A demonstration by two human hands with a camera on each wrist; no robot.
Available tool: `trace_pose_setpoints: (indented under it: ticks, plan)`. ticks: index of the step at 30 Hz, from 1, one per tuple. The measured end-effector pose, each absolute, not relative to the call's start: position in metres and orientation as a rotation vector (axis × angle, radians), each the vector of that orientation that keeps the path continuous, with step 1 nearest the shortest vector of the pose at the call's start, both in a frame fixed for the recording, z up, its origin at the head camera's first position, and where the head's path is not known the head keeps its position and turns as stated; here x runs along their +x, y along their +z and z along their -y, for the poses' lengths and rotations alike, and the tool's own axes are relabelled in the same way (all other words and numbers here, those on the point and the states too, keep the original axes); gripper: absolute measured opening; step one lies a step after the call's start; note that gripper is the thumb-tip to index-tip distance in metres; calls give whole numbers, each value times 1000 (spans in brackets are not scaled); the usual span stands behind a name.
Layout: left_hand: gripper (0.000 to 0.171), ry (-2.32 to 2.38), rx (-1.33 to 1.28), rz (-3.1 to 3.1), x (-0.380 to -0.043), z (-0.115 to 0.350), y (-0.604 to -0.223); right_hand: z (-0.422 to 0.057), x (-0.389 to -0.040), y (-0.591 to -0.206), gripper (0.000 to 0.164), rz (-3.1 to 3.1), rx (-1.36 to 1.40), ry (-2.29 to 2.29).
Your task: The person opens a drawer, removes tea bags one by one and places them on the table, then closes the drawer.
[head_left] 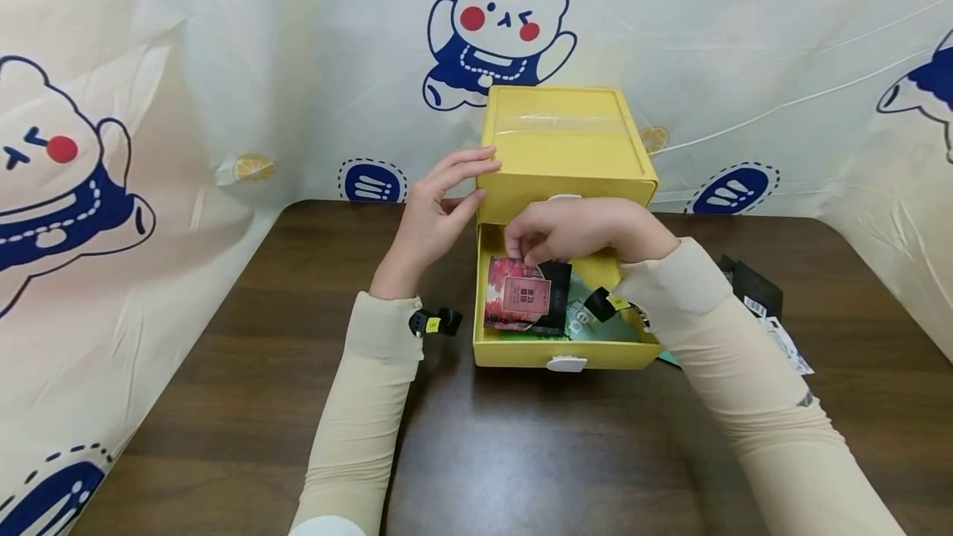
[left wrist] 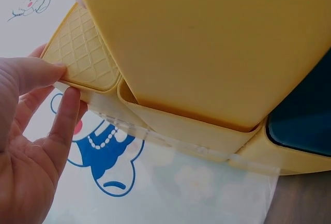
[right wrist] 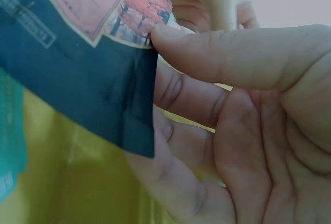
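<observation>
A yellow drawer box (head_left: 569,139) stands on the table, its lower drawer (head_left: 521,354) pulled out toward me. My right hand (head_left: 588,230) reaches over this drawer and pinches the edge of a pink-and-black packet (head_left: 527,296) between thumb and fingers. Up close in the right wrist view, the thumb lies on the packet's printed face (right wrist: 93,69) and the fingers are behind it. A green packet (head_left: 588,313) lies underneath in the drawer. My left hand (head_left: 439,209) touches the box's upper left edge, fingers mostly straight; the left wrist view shows its thumb against a waffle-patterned panel (left wrist: 85,50).
Right of the box, partly behind my right sleeve, lie a black packet (head_left: 758,288) and a white printed packet (head_left: 785,346). A printed cloth (head_left: 357,64) hangs along the table's back and sides. The brown tabletop (head_left: 521,453) extends in front of the drawer.
</observation>
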State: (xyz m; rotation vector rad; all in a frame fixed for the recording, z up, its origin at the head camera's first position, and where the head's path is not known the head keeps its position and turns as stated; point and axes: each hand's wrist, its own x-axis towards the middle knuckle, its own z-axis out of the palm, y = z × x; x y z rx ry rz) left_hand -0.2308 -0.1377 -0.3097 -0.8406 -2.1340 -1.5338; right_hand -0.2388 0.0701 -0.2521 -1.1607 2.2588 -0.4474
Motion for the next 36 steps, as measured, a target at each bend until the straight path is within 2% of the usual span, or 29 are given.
trace_pose_setpoints:
  ticks: [9,22,28,34,36]
  plan:
    - [34,-1530,-850,2129,-231,137,-311,-99,-235,-241,5,-2282,-1209,-566]
    - [35,-1501,-849,2139,-232,137,-311,-173,-218,-206,12,-2446,-1020,-730]
    - [35,-1509,-852,2137,-233,137,-312,-230,-216,-222,14,-2524,-1060,-853]
    - [34,-1517,-851,2133,-233,136,-312,-279,-201,-251,14,-2697,-796,-897]
    - [34,-1524,-847,2129,-232,136,-312,-294,-198,-262,14,-2704,-792,-936]
